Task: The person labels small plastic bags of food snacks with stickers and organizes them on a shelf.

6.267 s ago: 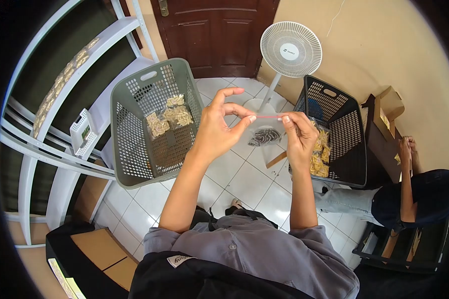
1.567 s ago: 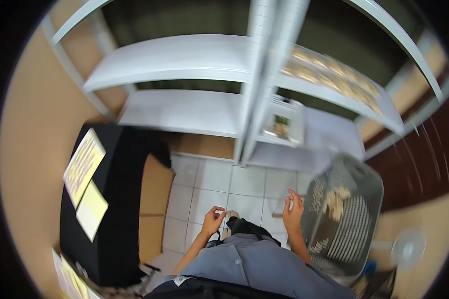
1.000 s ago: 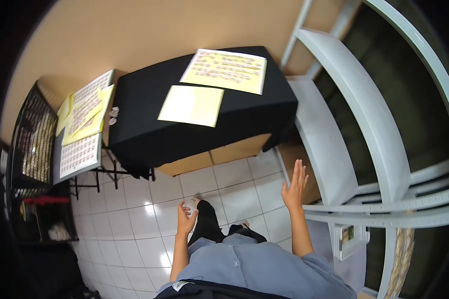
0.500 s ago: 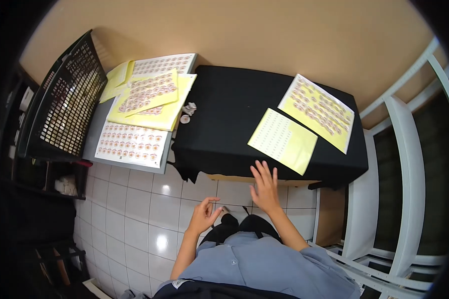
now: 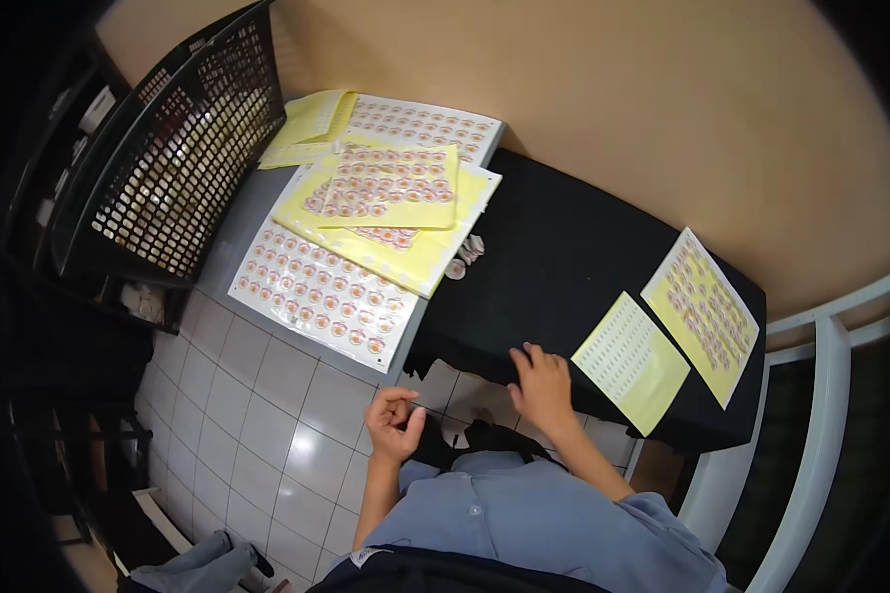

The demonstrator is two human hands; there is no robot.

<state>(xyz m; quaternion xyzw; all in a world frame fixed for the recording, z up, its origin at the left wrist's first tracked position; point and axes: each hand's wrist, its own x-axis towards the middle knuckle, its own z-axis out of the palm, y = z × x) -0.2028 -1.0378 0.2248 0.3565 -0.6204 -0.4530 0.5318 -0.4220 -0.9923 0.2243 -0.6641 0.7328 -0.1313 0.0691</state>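
My left hand [image 5: 393, 427] hangs over the tiled floor, its fingers loosely curled and thumb apart, with nothing in it. My right hand [image 5: 544, 387] is open at the front edge of the black-covered table [image 5: 534, 262], its fingers spread and bent. Right of it lies a yellow sheet with rows of small labels [image 5: 631, 364]. Beyond that is a yellow sheet of scattered round stickers [image 5: 707, 316]. On the left, yellow sticker sheets [image 5: 391, 188] overlap a white sheet with rows of round stickers [image 5: 316, 287]. Several loose stickers [image 5: 457, 268] sit beside them on the black cloth.
A black mesh basket [image 5: 183, 163] stands at the left end of the grey tabletop [image 5: 229, 222]. Behind the tables rises a beige wall [image 5: 623, 109]. White metal railings [image 5: 821, 395] are at the right. Grey tiled floor [image 5: 267, 435] shows below.
The view has turned left, so the tables and sheets appear tilted and the basket larger. My left hand's fingers have curled more. My right hand's fingers have bent, away from the label sheet.
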